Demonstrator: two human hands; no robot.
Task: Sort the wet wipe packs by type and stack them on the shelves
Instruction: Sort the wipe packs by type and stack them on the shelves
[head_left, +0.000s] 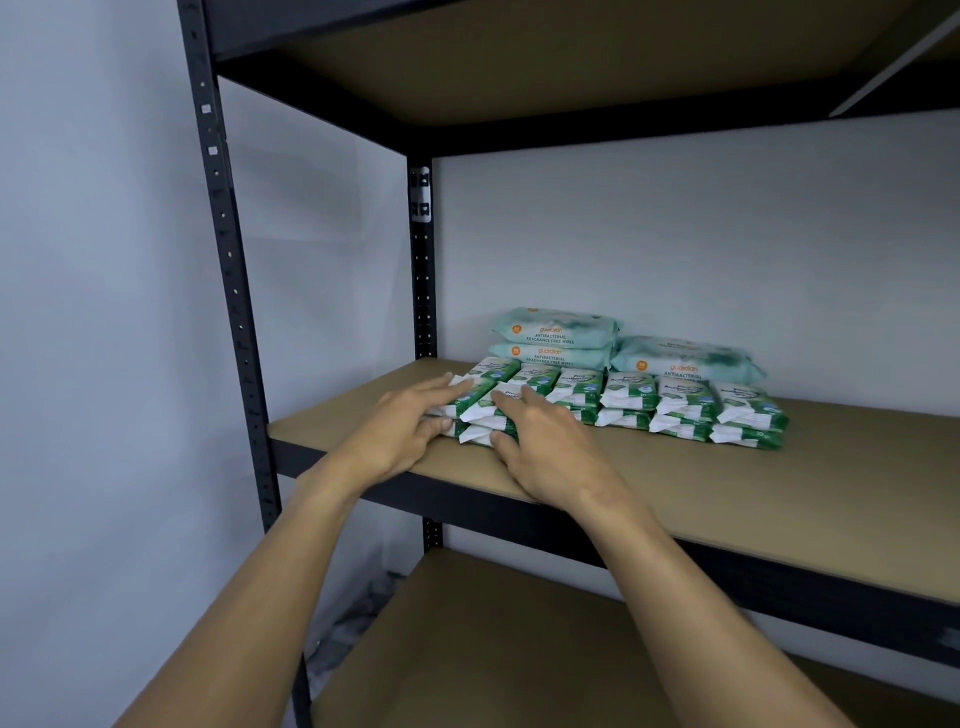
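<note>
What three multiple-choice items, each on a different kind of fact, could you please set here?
1. The teal packs lie: A behind the green packs; B before them; C one shelf down.
2. Teal packs visible: A one; B three; C six.
3. The left hand and right hand: A hold a teal pack; B hang clear; C touch green packs.
Key: A, nearer the wall; B, two stacked, one beside; C, fingers on the leftmost packs.

Bare shelf (779, 467) before wipe packs (691, 410)
</note>
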